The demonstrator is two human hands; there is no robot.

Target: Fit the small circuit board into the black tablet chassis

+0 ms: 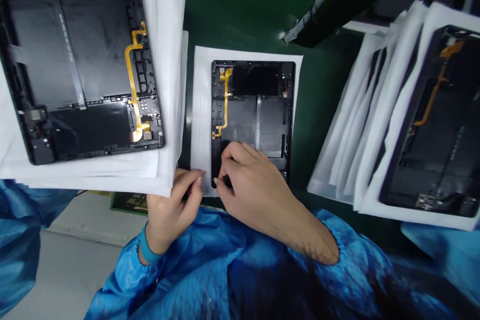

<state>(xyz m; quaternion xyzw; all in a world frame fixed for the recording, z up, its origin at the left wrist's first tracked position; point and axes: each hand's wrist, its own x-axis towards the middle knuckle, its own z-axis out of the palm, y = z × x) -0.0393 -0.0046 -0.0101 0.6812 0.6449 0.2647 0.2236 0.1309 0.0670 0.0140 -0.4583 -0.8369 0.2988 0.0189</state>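
Note:
A black tablet back housing [243,115] lies on a white sheet [201,110] in front of me. An orange flex cable [226,105] runs down its left side, and a pale strip [258,122] crosses its middle. Over the lower left corner of the housing, my right hand [251,180] is closed in a pinch; whatever is between its fingertips is hidden or too small to name. My left hand [174,205] rests at the sheet's lower left edge, thumb and forefinger drawn together. I cannot make out anything in that pinch.
At the left, a larger-looking tablet housing [93,70] tops a stack of white sheets [165,160]. Another housing [431,135] lies on layered sheets [345,160] at the right. A dark bar [330,5] slants over the green table [240,5]. Blue sleeves show at both sides.

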